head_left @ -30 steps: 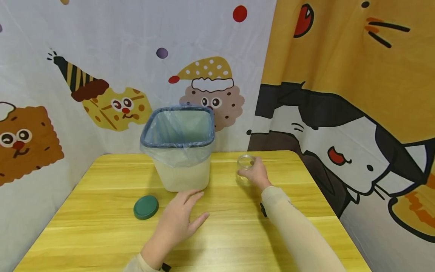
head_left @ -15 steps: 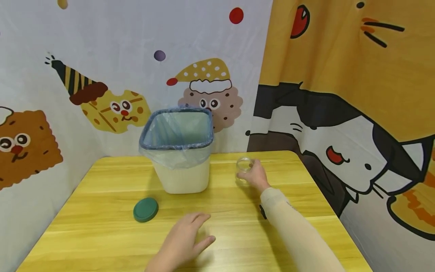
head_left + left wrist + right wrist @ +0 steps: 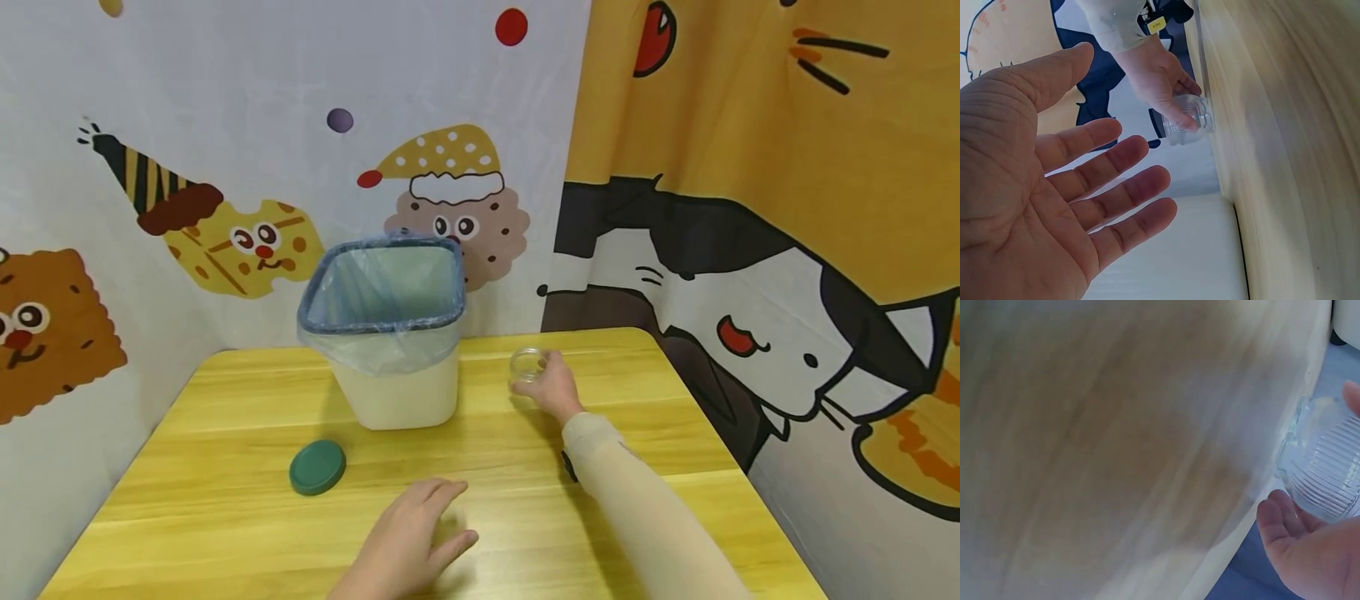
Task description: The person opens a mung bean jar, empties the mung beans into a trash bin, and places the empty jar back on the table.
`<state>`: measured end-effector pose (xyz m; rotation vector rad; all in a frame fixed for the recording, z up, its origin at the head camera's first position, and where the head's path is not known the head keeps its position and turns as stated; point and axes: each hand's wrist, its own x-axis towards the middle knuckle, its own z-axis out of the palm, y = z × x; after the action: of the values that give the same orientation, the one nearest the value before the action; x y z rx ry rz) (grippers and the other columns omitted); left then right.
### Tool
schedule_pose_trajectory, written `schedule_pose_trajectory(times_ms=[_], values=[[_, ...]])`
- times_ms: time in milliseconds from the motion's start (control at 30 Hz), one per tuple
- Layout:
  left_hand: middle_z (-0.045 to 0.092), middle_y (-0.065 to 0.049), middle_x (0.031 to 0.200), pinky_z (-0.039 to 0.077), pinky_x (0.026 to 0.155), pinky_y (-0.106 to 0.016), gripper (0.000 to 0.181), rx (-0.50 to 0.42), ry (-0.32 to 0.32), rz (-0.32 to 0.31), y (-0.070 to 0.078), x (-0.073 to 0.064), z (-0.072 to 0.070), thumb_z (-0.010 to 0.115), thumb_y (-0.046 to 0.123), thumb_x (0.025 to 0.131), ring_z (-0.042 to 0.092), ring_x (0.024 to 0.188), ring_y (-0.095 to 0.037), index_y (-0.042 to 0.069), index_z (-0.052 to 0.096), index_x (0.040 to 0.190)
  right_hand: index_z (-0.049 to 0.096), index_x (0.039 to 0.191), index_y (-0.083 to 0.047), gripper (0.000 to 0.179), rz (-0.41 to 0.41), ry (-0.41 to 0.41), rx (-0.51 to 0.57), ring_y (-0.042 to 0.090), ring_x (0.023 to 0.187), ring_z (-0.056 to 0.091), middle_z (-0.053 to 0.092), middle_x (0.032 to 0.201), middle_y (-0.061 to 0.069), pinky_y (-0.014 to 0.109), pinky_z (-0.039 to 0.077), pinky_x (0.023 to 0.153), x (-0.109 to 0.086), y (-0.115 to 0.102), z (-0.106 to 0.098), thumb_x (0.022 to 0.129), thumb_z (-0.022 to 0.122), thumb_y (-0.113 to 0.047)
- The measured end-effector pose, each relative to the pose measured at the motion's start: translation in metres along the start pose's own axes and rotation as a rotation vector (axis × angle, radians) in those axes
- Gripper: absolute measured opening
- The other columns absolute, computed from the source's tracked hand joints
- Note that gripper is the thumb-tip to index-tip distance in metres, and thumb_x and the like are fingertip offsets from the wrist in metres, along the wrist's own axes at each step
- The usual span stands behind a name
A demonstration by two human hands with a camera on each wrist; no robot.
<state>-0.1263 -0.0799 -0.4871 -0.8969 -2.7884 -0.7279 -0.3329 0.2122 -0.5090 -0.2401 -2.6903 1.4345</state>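
Observation:
A clear glass jar (image 3: 528,367) stands near the table's back edge, right of the bin, its ribbed side showing in the right wrist view (image 3: 1332,465). My right hand (image 3: 553,388) grips it from the right, thumb on one side and fingers on the other; part of the jar is hidden behind the hand. My left hand (image 3: 408,537) hovers over the front of the table, holding nothing. Its fingers are spread and relaxed in the left wrist view, palm showing. A round green lid (image 3: 317,467) lies flat on the table to the left, apart from both hands.
A pale bin (image 3: 397,392) lined with a translucent blue bag stands at the table's back, left of the jar. The wood-grain table (image 3: 225,517) meets cartoon-printed curtains (image 3: 247,100) at the back and right side.
My left hand has drawn back from near the bin toward the front edge and slightly right. The right hand has kept hold of the jar with little movement.

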Motion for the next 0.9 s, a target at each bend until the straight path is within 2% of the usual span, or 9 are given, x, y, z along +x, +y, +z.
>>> schedule_pose_trajectory(times_ms=[100,300,467,600,900], values=[[0.072,-0.003,0.132,0.061,0.098,-0.048,0.057,-0.010,-0.011,-0.004,0.002,0.000,0.000,0.074,0.049,0.099,0.071,0.119,-0.024,0.012,0.067,0.142,0.037,0.159,-0.003,0.102,0.005,0.007,-0.013,0.045,0.136,0.059,0.054,0.157,0.024,0.057,0.051,0.115,0.001,0.002,0.001,0.078,0.094,-0.027],[0.072,-0.003,0.131,0.061,0.098,-0.047,0.057,-0.011,-0.013,0.004,0.006,-0.001,0.001,0.075,0.048,0.099,0.071,0.118,-0.023,0.012,0.067,0.142,0.041,0.159,-0.011,0.100,0.006,0.048,-0.109,0.041,0.132,0.063,0.060,0.155,0.017,0.058,0.049,0.112,0.008,0.005,0.005,0.078,0.094,-0.039],[0.072,-0.004,0.131,0.062,0.096,-0.048,0.059,-0.021,-0.018,0.013,0.008,-0.004,0.001,0.071,0.054,0.100,0.071,0.117,-0.024,0.012,0.067,0.142,0.044,0.157,-0.014,0.098,0.033,0.082,-0.171,0.040,0.129,0.065,0.063,0.152,0.014,0.058,0.049,0.109,0.011,0.000,0.008,0.077,0.094,-0.043],[0.073,-0.004,0.129,0.062,0.094,-0.048,0.058,-0.036,-0.033,0.009,0.009,-0.005,0.001,0.073,0.051,0.100,0.072,0.115,-0.024,0.012,0.067,0.142,0.043,0.157,-0.015,0.099,0.053,0.088,-0.217,0.040,0.128,0.066,0.064,0.151,0.013,0.057,0.049,0.107,0.013,-0.005,0.011,0.077,0.093,-0.046],[0.073,-0.002,0.129,0.061,0.097,-0.047,0.058,-0.040,-0.038,-0.001,0.005,-0.007,0.004,0.074,0.051,0.099,0.071,0.116,-0.025,0.012,0.067,0.142,0.041,0.151,-0.002,0.110,0.057,0.165,-0.318,0.045,0.114,0.071,0.070,0.130,0.027,0.057,0.058,0.095,0.019,-0.005,0.023,0.074,0.092,-0.061]])
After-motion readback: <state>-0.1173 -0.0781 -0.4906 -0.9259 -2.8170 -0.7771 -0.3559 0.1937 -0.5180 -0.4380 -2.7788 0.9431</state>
